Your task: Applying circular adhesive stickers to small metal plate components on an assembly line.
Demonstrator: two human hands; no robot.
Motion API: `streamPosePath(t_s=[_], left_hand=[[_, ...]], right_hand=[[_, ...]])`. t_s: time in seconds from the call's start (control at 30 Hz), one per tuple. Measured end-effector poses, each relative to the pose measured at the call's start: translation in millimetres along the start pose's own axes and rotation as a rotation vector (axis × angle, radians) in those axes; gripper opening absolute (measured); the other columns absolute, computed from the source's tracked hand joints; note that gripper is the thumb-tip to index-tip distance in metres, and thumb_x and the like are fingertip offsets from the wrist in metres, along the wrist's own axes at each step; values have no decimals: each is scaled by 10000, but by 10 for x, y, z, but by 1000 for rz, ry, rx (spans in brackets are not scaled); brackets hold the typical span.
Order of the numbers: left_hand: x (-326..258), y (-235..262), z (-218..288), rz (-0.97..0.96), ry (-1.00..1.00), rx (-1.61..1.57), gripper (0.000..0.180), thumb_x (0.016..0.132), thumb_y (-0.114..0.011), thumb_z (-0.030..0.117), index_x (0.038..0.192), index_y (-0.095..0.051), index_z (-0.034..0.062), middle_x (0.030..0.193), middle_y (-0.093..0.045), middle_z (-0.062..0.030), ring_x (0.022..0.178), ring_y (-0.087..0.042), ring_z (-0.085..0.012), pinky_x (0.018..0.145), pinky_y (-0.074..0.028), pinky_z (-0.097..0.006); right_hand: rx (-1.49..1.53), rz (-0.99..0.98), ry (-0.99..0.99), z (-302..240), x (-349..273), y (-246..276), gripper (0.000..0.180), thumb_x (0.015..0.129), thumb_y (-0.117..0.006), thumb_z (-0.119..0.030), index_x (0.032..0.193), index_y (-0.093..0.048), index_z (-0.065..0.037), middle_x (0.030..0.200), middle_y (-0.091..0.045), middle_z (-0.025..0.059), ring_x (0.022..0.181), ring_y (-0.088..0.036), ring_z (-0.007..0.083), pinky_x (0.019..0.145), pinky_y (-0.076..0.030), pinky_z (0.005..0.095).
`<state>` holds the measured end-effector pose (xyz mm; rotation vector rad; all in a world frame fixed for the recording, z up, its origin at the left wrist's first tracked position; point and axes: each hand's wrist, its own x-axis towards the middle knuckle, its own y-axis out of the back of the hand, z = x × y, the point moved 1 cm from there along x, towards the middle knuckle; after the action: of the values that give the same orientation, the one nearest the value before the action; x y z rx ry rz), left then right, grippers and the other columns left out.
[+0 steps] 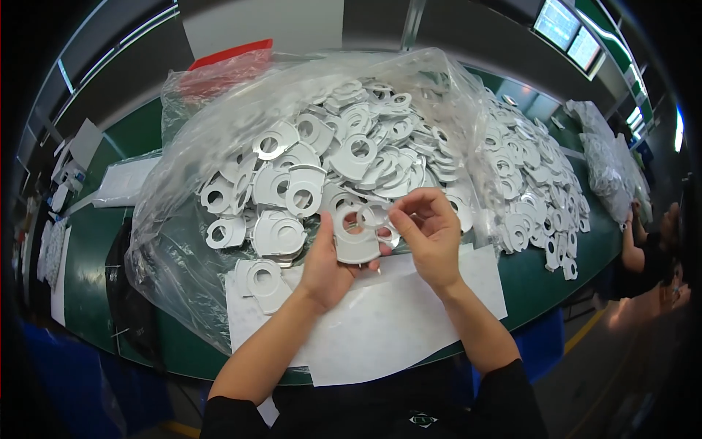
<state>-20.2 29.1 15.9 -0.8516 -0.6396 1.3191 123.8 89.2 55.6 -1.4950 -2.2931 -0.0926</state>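
Note:
In my left hand rests a flat white plastic part with a large round hole and a rounded outline. The thumb lies along its left edge and the fingers support it from beneath. My right hand pinches a thin, pale, see-through ring between thumb and forefinger. The ring is over the upper right of the white part; I cannot tell whether the two touch. Just beyond my hands, a heap of similar white parts lies in a clear plastic bag.
White paper sheets lie beneath my hands on the green table. A second heap of white parts spreads to the right. Beyond it are clear plastic bags and another person's arm. A black item hangs over the left edge.

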Motion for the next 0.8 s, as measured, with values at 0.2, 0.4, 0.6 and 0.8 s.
streamPosePath(t_s=[0.2, 0.4, 0.6, 0.8], left_hand=[[-13, -31, 2, 191, -114, 415, 618, 969, -211, 557, 1204, -480, 53, 1068, -605, -128, 899, -600, -199, 713, -494, -306], [-116, -217, 251, 77, -90, -137, 550, 989, -213, 494, 1286, -407, 74, 1306, -468, -200, 1169, -490, -310, 907, -454, -483], [-290, -410, -82, -166, 467, 7, 540, 991, -289, 453, 1322, -378, 36, 1252, -518, -190, 1106, -556, -284, 879, -505, -482], [-74, -61, -236, 25, 425, 211, 589, 975, -284, 507, 1252, -435, 10, 1066, -590, -171, 928, -613, -269, 881, -510, -457]], right_hand=[[-31, -57, -121, 155, -17, 18, 176, 850, -631, -24, 980, -512, -26, 888, -579, 36, 753, -559, 84, 653, -480, 219], [-61, 189, 232, 36, -11, 92, 177, 857, -624, 12, 993, -516, -17, 909, -566, 24, 782, -532, 68, 714, -439, 195], [-130, 296, 372, -173, 163, 383, 184, 854, -620, 37, 996, -518, -19, 920, -564, 31, 809, -522, 68, 732, -431, 186], [-112, 315, 258, -329, 251, 615, 150, 864, -618, -4, 987, -535, -30, 856, -593, 18, 726, -529, 48, 586, -411, 174]])
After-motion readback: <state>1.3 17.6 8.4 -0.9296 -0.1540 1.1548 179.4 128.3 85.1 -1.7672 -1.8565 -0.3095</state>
